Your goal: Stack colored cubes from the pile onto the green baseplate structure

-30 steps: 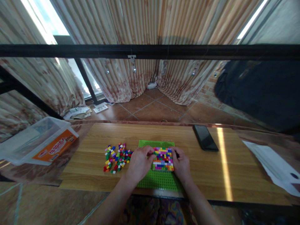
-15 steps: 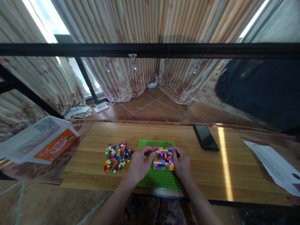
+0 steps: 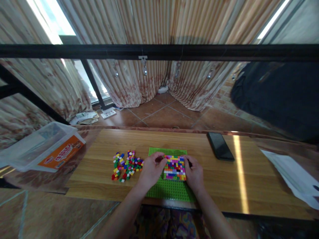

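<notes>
A green studded baseplate lies on the wooden table, and a rectangular patch of small multicoloured building bricks covers its middle. At that patch's upper left corner is my left hand, thumb and forefinger brought together; anything between the tips is too small to make out. My right hand grips the patch's right edge, thumb along the side and fingers curled. Left of the baseplate, loose bricks in many colours lie scattered, the nearest close to my left hand.
A black phone lies toward the back right of the table. Off its left end stands a clear plastic tub with an orange label. White paper lies at the right. A dark bar crosses beyond the table.
The whole view has shifted slightly. Both hands stay at the brick patch, with hardly any movement against it; the left fingertips remain at its upper left corner.
</notes>
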Action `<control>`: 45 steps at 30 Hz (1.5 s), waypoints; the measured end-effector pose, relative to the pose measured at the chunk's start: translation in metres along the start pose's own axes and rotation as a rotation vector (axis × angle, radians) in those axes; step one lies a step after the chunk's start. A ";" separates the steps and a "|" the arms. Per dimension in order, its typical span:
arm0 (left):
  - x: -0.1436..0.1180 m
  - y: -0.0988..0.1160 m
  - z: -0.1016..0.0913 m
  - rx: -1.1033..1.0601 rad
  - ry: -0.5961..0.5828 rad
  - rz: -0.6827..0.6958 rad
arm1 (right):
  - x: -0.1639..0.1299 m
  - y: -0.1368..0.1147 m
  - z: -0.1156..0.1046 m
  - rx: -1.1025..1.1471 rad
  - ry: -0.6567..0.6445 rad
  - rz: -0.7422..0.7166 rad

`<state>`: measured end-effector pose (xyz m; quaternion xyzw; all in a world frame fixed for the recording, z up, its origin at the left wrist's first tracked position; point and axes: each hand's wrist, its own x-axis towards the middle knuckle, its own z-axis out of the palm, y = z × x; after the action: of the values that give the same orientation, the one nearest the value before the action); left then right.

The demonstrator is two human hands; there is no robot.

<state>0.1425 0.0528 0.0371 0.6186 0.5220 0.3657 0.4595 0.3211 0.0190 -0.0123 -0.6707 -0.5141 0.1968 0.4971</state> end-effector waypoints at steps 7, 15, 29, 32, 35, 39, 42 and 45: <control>-0.001 0.001 0.003 0.026 0.028 0.001 | -0.001 0.002 0.000 0.018 -0.003 0.004; -0.003 -0.006 0.005 -0.021 0.040 0.023 | 0.000 0.003 0.000 0.024 -0.018 0.017; -0.055 -0.044 -0.092 0.046 0.295 0.021 | -0.001 0.011 -0.002 -0.004 -0.033 0.029; -0.077 -0.056 -0.115 0.189 0.350 0.002 | -0.002 0.011 -0.002 -0.024 -0.011 0.026; -0.094 -0.061 -0.127 0.355 0.324 0.051 | -0.002 0.010 -0.003 -0.023 -0.018 0.017; -0.104 -0.060 -0.129 0.529 0.260 0.094 | -0.002 0.015 -0.002 -0.021 -0.008 0.033; -0.104 -0.061 -0.125 0.597 0.263 0.092 | -0.001 0.017 -0.002 -0.034 -0.014 0.043; -0.101 -0.065 -0.122 0.648 0.265 0.093 | -0.001 0.016 -0.002 -0.045 -0.022 0.054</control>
<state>-0.0103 -0.0211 0.0156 0.7025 0.6373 0.2786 0.1508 0.3309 0.0178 -0.0257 -0.6933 -0.5054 0.2058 0.4708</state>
